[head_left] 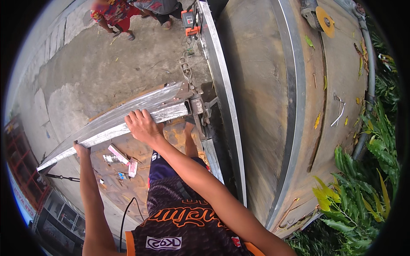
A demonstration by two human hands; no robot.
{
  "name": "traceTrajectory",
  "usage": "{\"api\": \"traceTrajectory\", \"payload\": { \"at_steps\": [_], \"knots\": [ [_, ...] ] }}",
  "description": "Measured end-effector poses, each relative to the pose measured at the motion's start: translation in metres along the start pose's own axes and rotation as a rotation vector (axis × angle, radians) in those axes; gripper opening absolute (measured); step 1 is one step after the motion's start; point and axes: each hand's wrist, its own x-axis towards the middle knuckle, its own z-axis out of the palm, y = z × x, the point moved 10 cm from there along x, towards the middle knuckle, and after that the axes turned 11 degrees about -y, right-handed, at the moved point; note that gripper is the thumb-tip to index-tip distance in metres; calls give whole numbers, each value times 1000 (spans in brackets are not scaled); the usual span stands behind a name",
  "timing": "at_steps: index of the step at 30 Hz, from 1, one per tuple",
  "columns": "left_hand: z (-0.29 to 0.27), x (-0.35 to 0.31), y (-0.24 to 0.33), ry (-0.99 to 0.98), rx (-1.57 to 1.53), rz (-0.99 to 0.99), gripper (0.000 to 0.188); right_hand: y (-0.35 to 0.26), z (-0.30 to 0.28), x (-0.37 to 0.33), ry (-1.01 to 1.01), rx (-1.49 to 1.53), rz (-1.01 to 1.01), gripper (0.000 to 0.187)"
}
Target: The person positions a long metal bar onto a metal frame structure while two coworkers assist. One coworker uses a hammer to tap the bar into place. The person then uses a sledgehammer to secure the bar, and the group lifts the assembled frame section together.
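Note:
A long, silver-painted metal panel (111, 132), like a truck's drop-side gate, runs from the far left to a rusty latch or hinge bracket (198, 107) near the middle. My right hand (143, 126) has its fingers curled over the panel's top edge, not far from the bracket. Farther left along the same edge, my left hand (81, 149) grips the panel; most of its fingers are hidden behind it. A thin dark bar or chain (64, 177) reaches toward the panel's left end. My bare feet stand on a rust-brown metal bed (115, 147) just inside the panel.
Small torn boxes (121, 158) and scraps lie on the bed. An orange-grey machine (190, 22) with cables sits beyond the bracket. To the right, a curved metal roof (256, 85) holds an angle grinder (322, 20), nails and leaves, beside green foliage (354, 205). Two people stand at upper left.

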Motion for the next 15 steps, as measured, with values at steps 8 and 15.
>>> {"api": "traceTrajectory", "payload": {
  "at_steps": [8, 15],
  "knots": [
    [-7, 5, -1, -95, -12, -15, 67, 3, -3, -2, 22, -22, 29, 11],
    [-9, 1, -2, -101, -32, -56, 42, 4, -8, 2, 18, -39, 37, 12]
  ]
}}
